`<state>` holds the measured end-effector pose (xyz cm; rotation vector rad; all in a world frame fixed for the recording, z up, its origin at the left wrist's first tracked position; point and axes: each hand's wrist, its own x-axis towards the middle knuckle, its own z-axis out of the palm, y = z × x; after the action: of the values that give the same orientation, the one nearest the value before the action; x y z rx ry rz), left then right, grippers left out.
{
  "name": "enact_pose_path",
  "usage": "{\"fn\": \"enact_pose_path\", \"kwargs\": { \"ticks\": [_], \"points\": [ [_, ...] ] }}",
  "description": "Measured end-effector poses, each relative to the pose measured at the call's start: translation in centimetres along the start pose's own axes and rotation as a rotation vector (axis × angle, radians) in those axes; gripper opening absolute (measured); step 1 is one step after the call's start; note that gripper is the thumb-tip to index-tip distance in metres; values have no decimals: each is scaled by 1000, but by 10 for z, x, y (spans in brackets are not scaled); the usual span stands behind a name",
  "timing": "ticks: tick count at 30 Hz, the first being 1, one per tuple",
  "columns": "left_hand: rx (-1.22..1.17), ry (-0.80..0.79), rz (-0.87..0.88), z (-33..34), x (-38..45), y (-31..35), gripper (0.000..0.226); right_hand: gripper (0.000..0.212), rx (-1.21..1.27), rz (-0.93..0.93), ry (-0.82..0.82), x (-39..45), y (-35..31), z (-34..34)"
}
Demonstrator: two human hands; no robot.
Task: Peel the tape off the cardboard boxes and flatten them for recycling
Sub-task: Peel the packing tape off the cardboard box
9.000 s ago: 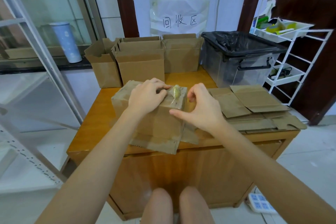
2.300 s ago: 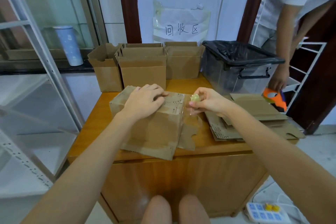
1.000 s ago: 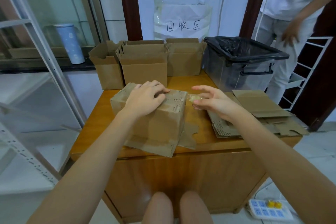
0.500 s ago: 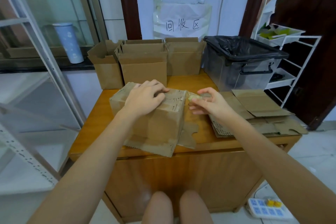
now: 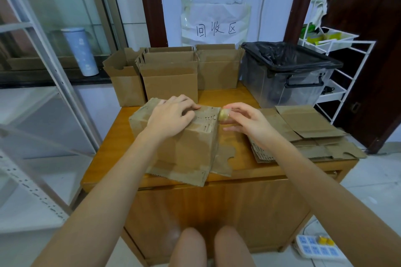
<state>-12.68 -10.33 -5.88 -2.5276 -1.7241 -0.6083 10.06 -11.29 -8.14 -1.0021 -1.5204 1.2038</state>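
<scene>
Midway through: I am stripping tape from one box, with more waiting.

My left hand (image 5: 171, 116) is pressing flat on the upturned cardboard box (image 5: 180, 136) while my right hand (image 5: 245, 119) is pinching a tape wad (image 5: 224, 114) at its corner; flattened boxes (image 5: 303, 130) are lying beside it, and three open boxes (image 5: 171, 73) are standing behind, untouched.
</scene>
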Motion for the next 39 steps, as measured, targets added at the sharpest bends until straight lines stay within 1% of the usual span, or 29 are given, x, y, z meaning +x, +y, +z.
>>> {"fn": "enact_pose_path", "kwargs": {
  "ticks": [4, 7, 9, 12, 13, 15, 18, 20, 24, 27, 29, 32, 36, 39],
  "points": [
    [1, 7, -1, -1, 0, 1, 33, 19, -119, -52, 7, 1, -1, 7],
    [8, 4, -5, 0, 0, 1, 33, 21, -228, -45, 84, 7, 1, 11],
    [9, 1, -5, 0, 0, 1, 33, 29, -204, -11, 121, 11, 2, 12],
    [5, -6, 3, -1, -1, 0, 34, 48, -157, 51, 102, 20, 2, 9],
    [5, -10, 5, -1, -1, 0, 35, 49, -153, 72, 94, 24, 2, 7],
    [5, -16, 6, -1, 0, -1, 35, 39, -151, 89, 70, 31, 2, 3],
    [4, -17, 6, -1, 0, 0, 35, 28, -37, 118, 68, 40, 3, 2],
    [5, -16, 6, -2, 0, 0, 36, 30, 33, 151, 83, 42, 7, 3],
    [6, -7, 9, -1, 0, -1, 35, 43, 139, 211, 105, 42, 16, 2],
    [2, -1, 5, 0, 1, -1, 35, 38, 152, 187, 111, 41, 19, 5],
    [4, 0, 1, 0, 1, -1, 35, 40, 151, 176, 95, 41, 21, 7],
    [3, 2, 1, 0, 0, 0, 34, 42, 152, 208, 32, 42, 20, 8],
    [-8, 9, -3, 0, 0, 0, 33, 43, 258, 244, -45, 39, 16, 4],
    [-6, 9, -3, 0, 0, 0, 34, 32, 270, 236, -12, 33, 17, 0]
  ]
}}
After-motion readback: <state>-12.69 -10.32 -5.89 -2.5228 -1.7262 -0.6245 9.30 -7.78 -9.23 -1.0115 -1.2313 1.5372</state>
